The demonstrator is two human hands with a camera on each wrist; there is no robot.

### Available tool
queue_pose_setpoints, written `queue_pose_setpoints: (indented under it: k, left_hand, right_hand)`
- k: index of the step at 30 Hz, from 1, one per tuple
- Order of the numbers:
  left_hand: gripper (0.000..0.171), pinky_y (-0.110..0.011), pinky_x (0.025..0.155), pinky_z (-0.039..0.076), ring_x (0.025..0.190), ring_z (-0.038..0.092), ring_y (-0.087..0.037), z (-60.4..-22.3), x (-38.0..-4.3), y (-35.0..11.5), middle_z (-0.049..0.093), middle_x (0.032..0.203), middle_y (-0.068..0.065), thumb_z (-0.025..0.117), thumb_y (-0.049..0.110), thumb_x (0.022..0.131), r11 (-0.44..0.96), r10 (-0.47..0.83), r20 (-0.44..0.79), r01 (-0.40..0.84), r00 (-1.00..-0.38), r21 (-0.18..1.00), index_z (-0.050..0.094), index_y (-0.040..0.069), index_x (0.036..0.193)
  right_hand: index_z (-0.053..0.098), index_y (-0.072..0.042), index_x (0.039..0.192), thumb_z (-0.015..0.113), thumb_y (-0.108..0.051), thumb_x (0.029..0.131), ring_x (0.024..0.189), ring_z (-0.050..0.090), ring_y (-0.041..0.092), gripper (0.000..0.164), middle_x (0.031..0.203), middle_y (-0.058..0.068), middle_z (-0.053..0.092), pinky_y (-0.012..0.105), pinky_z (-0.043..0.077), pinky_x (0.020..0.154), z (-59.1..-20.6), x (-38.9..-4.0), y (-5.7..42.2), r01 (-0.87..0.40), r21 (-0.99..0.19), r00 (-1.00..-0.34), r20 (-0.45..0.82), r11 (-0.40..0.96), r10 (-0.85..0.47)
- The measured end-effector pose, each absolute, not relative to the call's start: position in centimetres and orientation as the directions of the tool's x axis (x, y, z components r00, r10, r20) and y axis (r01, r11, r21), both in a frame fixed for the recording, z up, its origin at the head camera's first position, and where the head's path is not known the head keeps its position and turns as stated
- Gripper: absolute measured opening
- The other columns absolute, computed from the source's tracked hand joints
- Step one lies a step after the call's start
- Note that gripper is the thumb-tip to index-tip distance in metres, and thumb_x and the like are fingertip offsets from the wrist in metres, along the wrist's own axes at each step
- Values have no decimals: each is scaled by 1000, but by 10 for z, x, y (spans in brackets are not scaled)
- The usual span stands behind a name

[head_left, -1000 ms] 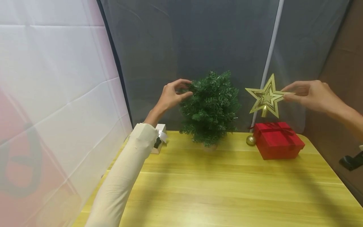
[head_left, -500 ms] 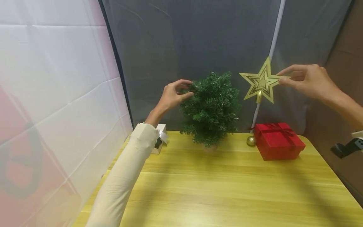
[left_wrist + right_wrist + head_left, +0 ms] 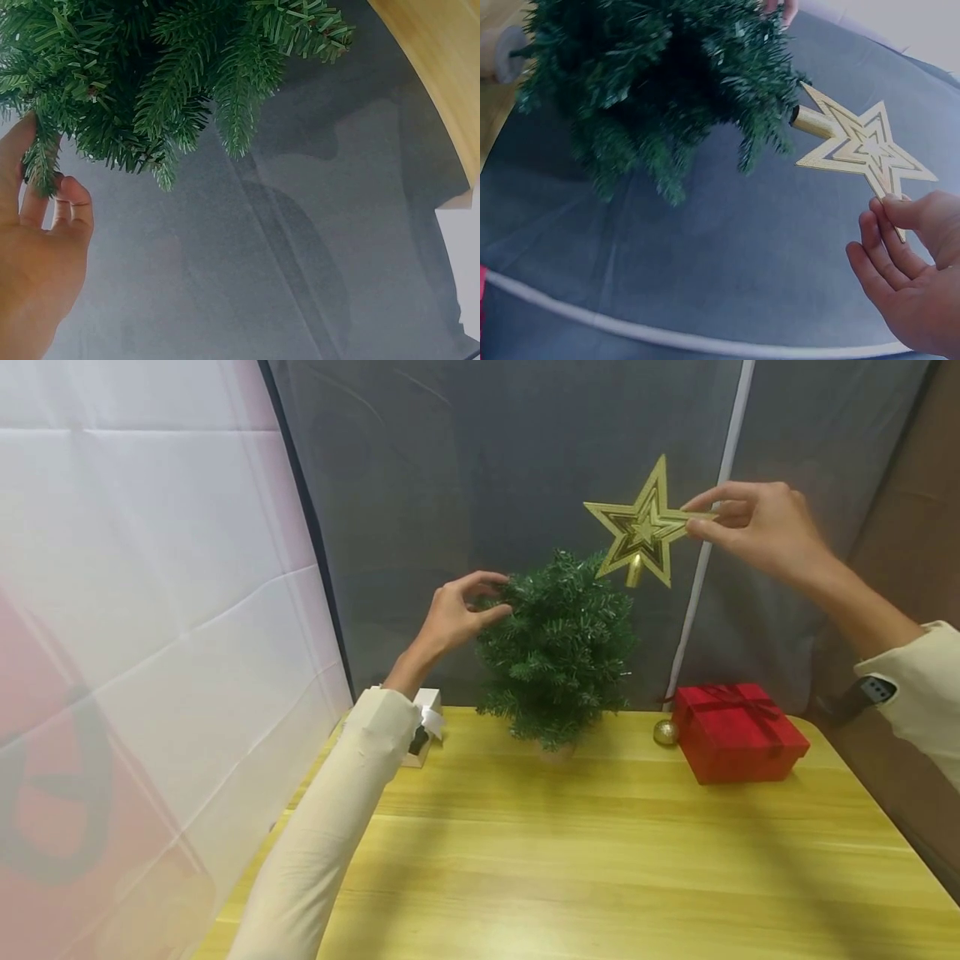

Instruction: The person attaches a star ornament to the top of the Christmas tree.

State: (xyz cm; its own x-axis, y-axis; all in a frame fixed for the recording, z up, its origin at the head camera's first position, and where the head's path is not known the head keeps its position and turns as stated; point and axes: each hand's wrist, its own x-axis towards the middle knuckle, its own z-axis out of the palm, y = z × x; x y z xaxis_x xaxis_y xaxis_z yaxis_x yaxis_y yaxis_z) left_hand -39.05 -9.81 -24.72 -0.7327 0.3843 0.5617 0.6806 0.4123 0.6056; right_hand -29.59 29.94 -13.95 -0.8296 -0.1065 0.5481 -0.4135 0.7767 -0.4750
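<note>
A small green artificial Christmas tree stands upright at the back of the table. My left hand is at its upper left side, with thumb and fingers curled round a branch tip in the left wrist view. My right hand pinches one point of a gold star tree topper between thumb and fingers. In the head view the star hangs upright, above and right of the treetop. Its hollow gold socket points toward the tree in the right wrist view.
A red gift box with a dark ribbon sits at the back right of the wooden table. Beside it lies a gold ball ornament. A white box with a bow is partly hidden behind my left sleeve.
My right hand has carried the star up and to the left, from above the red box to near the treetop. The left hand and the tree have stayed in place.
</note>
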Motion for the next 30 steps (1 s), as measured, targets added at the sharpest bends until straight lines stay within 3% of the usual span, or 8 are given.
queue_pose_setpoints:
  k: [12, 15, 22, 26, 30]
  left_hand:
    - [41, -46, 99, 55, 117, 67, -26, -252, -390, -94, 75, 120, -7, 82, 22, 93, 374, 386, 576, 693, -721, 617, 71, 19, 132]
    - [40, -46, 99, 55, 116, 68, -25, -252, -389, -93, 75, 120, -6, 82, 23, 93, 377, 380, 579, 693, -721, 615, 71, 20, 132]
    - [40, -48, 99, 55, 115, 68, -24, -254, -388, -91, 75, 120, -7, 82, 23, 93, 363, 377, 586, 697, -717, 618, 72, 18, 131]
    - [40, -45, 98, 56, 114, 68, -19, -254, -387, -90, 75, 120, -6, 82, 24, 93, 365, 379, 584, 696, -718, 618, 71, 19, 131]
    - [40, -44, 97, 56, 114, 68, -19, -254, -387, -89, 75, 120, -4, 82, 24, 93, 363, 376, 586, 696, -718, 619, 71, 20, 131]
  right_hand:
    - [75, -26, 129, 73, -44, 97, 87, 66, -9, 36, 106, -9, 79, 15, 47, 74, -119, -321, 259, -449, -507, -817, 567, 736, -108]
    - [75, -23, 129, 72, -42, 98, 87, 66, -9, 36, 108, -4, 79, 16, 48, 74, -117, -325, 249, -467, -489, -801, 588, 737, -117]
    - [73, -22, 131, 70, -38, 100, 103, 74, 8, 35, 118, 6, 76, 17, 48, 76, -113, -335, 230, -471, -487, -793, 599, 736, -111]
    - [74, -20, 130, 70, -38, 100, 101, 74, 9, 35, 118, 9, 76, 17, 47, 70, -113, -343, 223, -467, -465, -781, 615, 752, -105]
    - [74, -19, 130, 70, -37, 101, 109, 74, 21, 35, 118, 11, 76, 17, 46, 71, -115, -350, 219, -474, -441, -776, 619, 762, -124]
